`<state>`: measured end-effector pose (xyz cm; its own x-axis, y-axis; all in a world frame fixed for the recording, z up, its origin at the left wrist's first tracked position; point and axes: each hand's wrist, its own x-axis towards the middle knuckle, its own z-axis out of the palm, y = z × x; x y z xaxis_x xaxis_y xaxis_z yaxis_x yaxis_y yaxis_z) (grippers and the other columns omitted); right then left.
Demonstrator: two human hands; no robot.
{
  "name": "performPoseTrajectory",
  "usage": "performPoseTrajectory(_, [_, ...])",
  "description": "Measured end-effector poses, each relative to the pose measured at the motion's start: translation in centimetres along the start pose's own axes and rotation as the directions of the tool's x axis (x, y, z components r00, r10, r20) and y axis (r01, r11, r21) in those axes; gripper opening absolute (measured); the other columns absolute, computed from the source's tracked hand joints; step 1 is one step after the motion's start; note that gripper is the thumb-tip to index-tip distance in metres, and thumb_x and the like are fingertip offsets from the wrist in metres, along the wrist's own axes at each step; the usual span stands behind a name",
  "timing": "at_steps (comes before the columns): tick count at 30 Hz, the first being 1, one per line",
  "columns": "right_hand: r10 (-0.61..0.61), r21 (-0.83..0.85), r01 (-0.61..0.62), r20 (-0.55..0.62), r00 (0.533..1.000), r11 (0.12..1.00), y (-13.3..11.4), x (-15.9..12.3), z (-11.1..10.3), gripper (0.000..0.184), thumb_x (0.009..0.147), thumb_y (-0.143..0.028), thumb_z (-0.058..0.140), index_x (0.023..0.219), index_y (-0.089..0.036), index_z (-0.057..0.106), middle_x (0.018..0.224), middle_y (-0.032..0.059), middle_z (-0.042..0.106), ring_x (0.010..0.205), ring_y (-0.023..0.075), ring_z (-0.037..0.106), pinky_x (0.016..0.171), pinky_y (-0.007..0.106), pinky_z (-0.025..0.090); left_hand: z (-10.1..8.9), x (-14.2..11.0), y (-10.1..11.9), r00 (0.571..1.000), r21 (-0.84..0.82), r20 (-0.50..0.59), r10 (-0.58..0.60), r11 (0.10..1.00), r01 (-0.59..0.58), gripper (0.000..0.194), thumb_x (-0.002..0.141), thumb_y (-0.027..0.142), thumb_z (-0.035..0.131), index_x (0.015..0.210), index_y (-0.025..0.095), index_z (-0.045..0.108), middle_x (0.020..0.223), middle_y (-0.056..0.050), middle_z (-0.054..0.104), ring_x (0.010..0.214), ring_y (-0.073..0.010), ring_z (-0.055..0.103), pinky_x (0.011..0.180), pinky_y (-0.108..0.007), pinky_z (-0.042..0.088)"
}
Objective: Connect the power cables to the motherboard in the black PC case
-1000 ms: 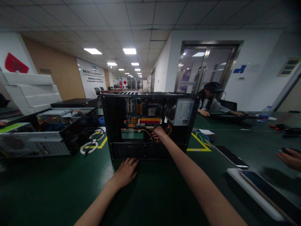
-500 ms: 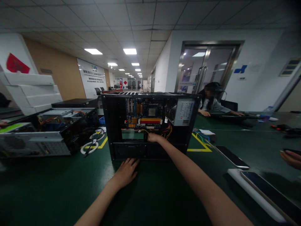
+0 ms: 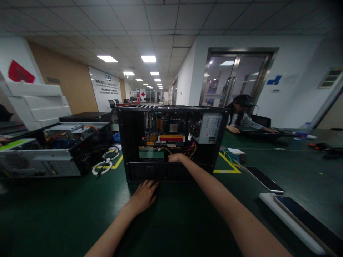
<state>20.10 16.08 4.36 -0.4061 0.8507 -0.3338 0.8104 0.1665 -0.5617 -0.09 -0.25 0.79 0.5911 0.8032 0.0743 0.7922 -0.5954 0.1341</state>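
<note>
A black computer case [image 3: 146, 171] stands on the table before me with its side open. Inside it are a motherboard [image 3: 173, 127] with red and yellow slots, and a grey power supply [image 3: 210, 128] at the upper right. My right hand [image 3: 175, 157] reaches into the lower middle of the case, below the motherboard, near a bundle of coloured cables [image 3: 193, 150]. Its fingers look curled inward, and the case wall hides their tips and whatever they hold. My left hand [image 3: 143, 195] lies flat on the table, fingers spread, fingertips at the case's bottom front edge.
Another opened computer case [image 3: 53, 160] lies at the left, beside coiled white cable [image 3: 102, 168]. To the right are a phone [image 3: 264, 179], a dark flat device [image 3: 308, 219] on a white slab, and loose wires [image 3: 227, 157]. A person [image 3: 242, 114] sits across the table.
My right hand has moved slightly down, deeper behind the case's lower panel. My left hand stays in place. Another person's hand has left the right edge.
</note>
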Motion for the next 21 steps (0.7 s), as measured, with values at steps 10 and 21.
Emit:
performPoseTrajectory(10, [0.064,-0.161,-0.053,0.07,0.995,0.986,-0.6,-0.5,-0.4,0.023,0.067,-0.024,0.054,0.082,-0.009,0.063,0.084,0.0077,0.064,0.077,0.0193,0.06,0.066,0.027,0.048,0.1,0.1,0.1,1.0,0.026,0.013,-0.016,1.0,0.016,0.052,0.077,0.026,0.042,0.127,0.021,0.032,0.127,-0.007,0.039,0.115,-0.0244,0.033,0.093,-0.039,0.031])
performPoseTrajectory(21, [0.004,-0.107,-0.005,-0.011,1.0,0.994,-0.8,-1.6,-0.3,0.002,0.065,-0.012,0.055,0.067,-0.012,0.057,0.056,-0.001,0.053,0.055,0.0105,0.052,0.049,0.018,0.039,0.4,0.2,-0.2,1.0,0.029,-0.002,-0.007,1.0,0.007,0.052,0.077,0.026,0.042,0.128,0.022,0.031,0.126,-0.007,0.04,0.113,-0.0237,0.035,0.091,-0.038,0.032])
